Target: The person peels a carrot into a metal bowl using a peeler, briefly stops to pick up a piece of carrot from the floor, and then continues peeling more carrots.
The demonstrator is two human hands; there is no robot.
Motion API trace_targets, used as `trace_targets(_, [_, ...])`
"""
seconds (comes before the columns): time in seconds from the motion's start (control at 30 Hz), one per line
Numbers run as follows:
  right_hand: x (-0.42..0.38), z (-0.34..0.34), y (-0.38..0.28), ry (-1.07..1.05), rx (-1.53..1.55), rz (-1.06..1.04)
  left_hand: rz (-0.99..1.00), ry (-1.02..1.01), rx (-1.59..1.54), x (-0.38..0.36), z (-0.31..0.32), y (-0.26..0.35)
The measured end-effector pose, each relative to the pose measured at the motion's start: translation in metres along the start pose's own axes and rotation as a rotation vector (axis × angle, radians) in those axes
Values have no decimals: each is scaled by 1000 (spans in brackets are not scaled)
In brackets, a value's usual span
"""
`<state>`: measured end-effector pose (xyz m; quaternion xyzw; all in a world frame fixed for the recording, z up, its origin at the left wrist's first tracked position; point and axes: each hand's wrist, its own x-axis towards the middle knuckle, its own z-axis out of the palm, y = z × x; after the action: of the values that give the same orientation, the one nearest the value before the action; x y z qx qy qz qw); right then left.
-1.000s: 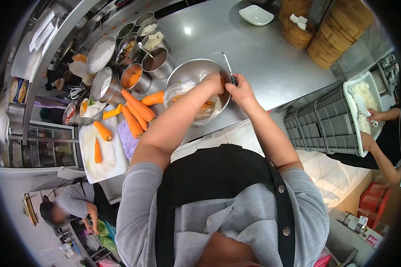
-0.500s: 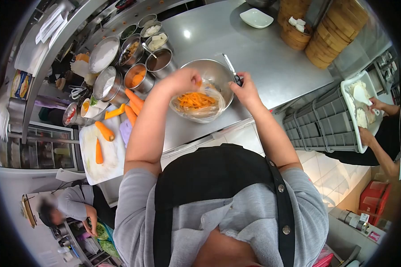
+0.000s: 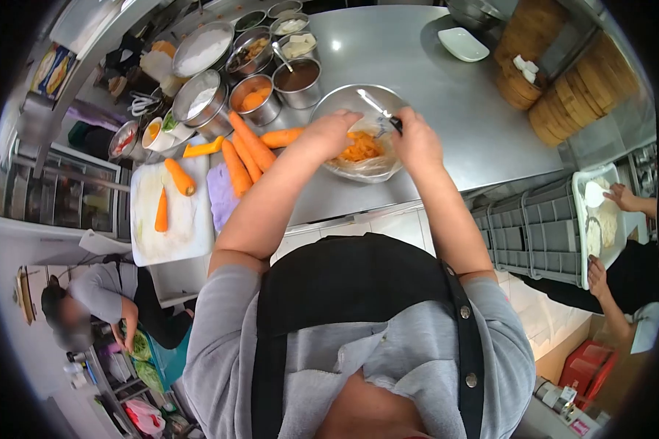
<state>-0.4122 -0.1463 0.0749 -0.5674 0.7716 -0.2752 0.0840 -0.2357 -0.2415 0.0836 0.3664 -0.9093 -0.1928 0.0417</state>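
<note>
A metal mixing bowl (image 3: pixel 328 110) stands on the steel counter, lined with a clear plastic bag (image 3: pixel 370 173). Orange carrot shreds (image 3: pixel 360 148) lie in the bag. Over the bowl's left side, my left hand (image 3: pixel 333 133) has its fingers curled together; what they hold is too small to make out. At the right rim my right hand (image 3: pixel 419 139) grips a small tool (image 3: pixel 377 102) with a black grip and a slim silver shaft pointing away over the bowl. Several whole carrots (image 3: pixel 250 143) lie left of the bowl, by my left forearm.
A white cutting board (image 3: pixel 150 245) with two carrots sits at the left. Metal pots (image 3: pixel 298 84) of ingredients line the back left. Bamboo steamers (image 3: pixel 586 95) and a white dish (image 3: pixel 463 44) stand back right. One person works over a white tub (image 3: pixel 589 241), another at lower left.
My left hand has moved right over the bowl, its fingers nearer the tool. The tool's silver end has swung left over the bowl. The view has shifted, showing more carrots.
</note>
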Motion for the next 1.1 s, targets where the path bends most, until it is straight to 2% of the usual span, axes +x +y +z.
trace_targets(0.13, [11, 0, 21, -64, 124, -17, 58, 118, -67, -1, 10, -2])
trace_targets(0.2, [15, 8, 35, -73, 224, -60, 147, 274, -85, -3, 16, -11])
trace_targets(0.27, [9, -5, 27, 122, 261, -141, 208, 475, -118, -18, 12, -6])
trace_targets(0.33, [6, -14, 29, 72, 557, -78, 156, 612, -191, -44, -6, 4])
trace_targets(0.4, [-3, -23, 26, -118, 799, 97, 95, 705, -265, -71, -11, 8])
trace_targets(0.43, [-9, -27, 22, -206, 871, 71, 102, 804, -297, -87, -8, 12])
trace_targets(0.53, [-36, -33, 10, -434, 1008, 17, -74, 769, -393, -145, 9, 16])
trace_targets(0.63, [-72, -23, -22, -683, 971, -11, -314, 634, -815, -200, 42, 23])
trace_targets(0.67, [-84, -18, -34, -786, 938, -17, -312, 614, -894, -214, 56, 24])
trace_targets(0.77, [-123, 29, -54, -920, 808, -286, -282, 498, -1045, -255, 100, 21])
trace_targets(0.9, [-198, 101, -75, -981, 614, -535, -534, 459, -1502, -304, 149, 31])
trace_targets(1.0, [-274, 153, -77, -1121, 501, -512, -865, 434, -1644, -358, 191, 27])
trace_targets(1.07, [-309, 169, -81, -1270, 530, -520, -975, 455, -1702, -405, 243, 19])
trace_targets(1.1, [-322, 185, -77, -1449, 334, -485, -1047, 491, -1745, -428, 259, 22])
